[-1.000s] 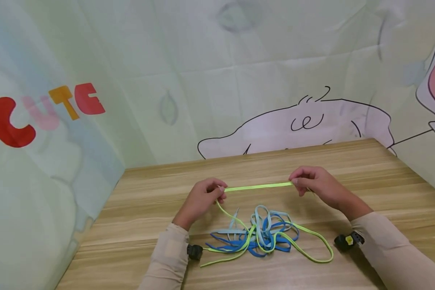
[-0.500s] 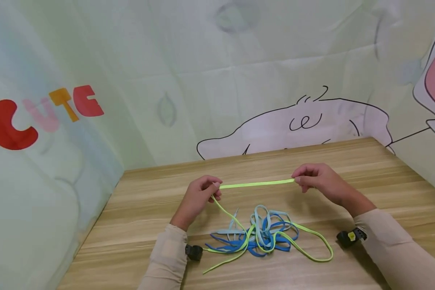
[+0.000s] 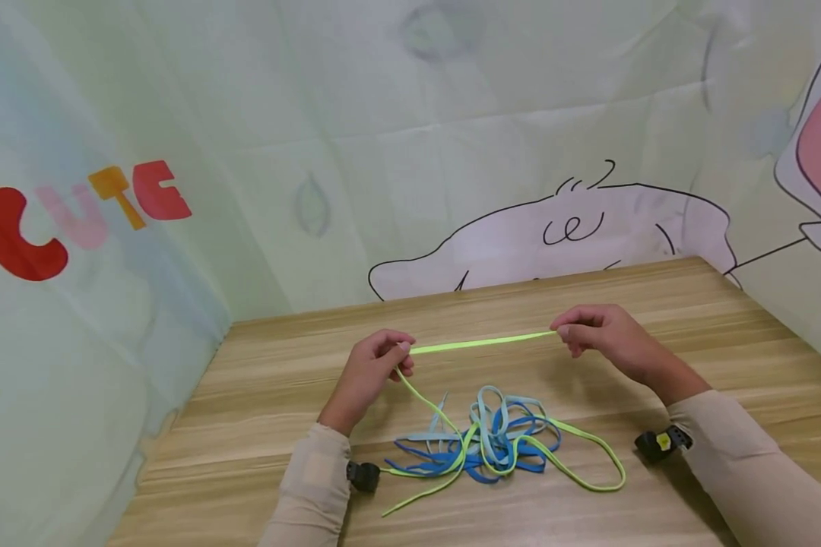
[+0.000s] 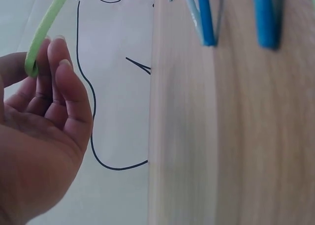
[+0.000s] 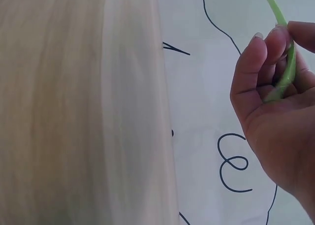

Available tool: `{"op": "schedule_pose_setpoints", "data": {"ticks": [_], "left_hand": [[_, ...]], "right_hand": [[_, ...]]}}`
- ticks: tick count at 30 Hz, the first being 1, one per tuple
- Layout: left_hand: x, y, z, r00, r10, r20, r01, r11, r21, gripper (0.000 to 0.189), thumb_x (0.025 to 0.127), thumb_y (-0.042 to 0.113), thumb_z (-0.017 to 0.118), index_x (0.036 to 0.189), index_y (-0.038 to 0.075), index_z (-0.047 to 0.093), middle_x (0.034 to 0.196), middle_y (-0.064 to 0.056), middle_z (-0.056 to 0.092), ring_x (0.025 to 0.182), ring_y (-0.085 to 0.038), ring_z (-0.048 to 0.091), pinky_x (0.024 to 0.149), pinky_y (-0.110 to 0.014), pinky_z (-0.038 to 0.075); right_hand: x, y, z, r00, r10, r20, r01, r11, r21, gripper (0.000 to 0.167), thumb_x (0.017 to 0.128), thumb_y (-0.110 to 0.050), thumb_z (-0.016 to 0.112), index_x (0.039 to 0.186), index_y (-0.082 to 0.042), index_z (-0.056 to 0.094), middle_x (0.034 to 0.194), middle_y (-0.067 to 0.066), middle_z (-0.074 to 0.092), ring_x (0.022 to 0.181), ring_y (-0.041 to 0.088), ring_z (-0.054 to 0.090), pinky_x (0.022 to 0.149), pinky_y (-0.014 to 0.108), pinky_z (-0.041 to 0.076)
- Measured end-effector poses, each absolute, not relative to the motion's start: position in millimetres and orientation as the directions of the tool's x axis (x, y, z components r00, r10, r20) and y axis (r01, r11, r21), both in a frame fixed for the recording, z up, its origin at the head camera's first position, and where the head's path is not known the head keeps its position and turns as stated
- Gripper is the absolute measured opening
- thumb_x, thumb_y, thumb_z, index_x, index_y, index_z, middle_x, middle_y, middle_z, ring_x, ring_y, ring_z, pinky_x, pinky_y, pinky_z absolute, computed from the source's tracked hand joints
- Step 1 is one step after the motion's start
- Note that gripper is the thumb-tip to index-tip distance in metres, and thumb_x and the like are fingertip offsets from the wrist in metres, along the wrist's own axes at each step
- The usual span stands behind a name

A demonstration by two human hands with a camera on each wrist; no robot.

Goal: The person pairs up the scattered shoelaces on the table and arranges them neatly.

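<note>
A flat neon-green shoelace stretches nearly straight between both hands above the table. My left hand pinches it between thumb and fingers, and the rest of the lace runs down from there to a pile. At the other side my right hand pinches the lace near its end; in the right wrist view a short tail of green lace lies across the palm. Below the hands, light-blue laces, darker blue laces and green loops lie tangled together.
The wood-grain table meets a printed cloth backdrop at its far and left edges. Small black cameras are strapped at both wrists, the left one beside a green lace end.
The hands have spread a little farther apart, the left going left and the right rising slightly to the right, so the held stretch of lace is longer. One loose green end has shifted slightly.
</note>
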State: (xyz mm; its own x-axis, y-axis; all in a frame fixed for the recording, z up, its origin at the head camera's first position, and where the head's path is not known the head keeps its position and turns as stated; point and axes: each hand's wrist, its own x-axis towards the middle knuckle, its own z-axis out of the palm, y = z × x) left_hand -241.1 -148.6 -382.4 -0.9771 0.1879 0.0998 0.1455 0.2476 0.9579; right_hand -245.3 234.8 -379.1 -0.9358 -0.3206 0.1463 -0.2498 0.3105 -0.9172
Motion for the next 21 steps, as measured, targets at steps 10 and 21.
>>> {"op": "schedule_pose_setpoints", "data": {"ticks": [10, 21], "left_hand": [[-241.5, -151.4, -384.1, -0.979, 0.181, 0.095, 0.136, 0.23, 0.964, 0.02, 0.102, 0.016, 0.059, 0.114, 0.003, 0.066, 0.088, -0.012, 0.067, 0.078, -0.025, 0.068, 0.071, -0.033, 0.053], [-245.4, -155.4, -388.3, -0.981, 0.155, 0.119, 0.15, 0.202, 0.968, 0.024, 0.102, 0.016, 0.059, 0.116, -0.002, 0.065, 0.087, -0.011, 0.067, 0.075, -0.022, 0.068, 0.069, -0.032, 0.052]], "right_hand": [[-245.7, 234.6, -378.4, -0.958, -0.243, 0.152, -0.219, 0.279, -0.935, 0.032, 0.102, -0.019, 0.06, 0.113, 0.01, 0.064, 0.091, 0.014, 0.062, 0.079, 0.024, 0.062, 0.077, 0.03, 0.055], [-249.7, 237.2, -379.0, -0.974, -0.169, 0.151, -0.194, 0.278, -0.941, 0.03, 0.103, -0.017, 0.056, 0.114, 0.011, 0.063, 0.091, 0.012, 0.062, 0.082, 0.021, 0.062, 0.076, 0.029, 0.056]]}}
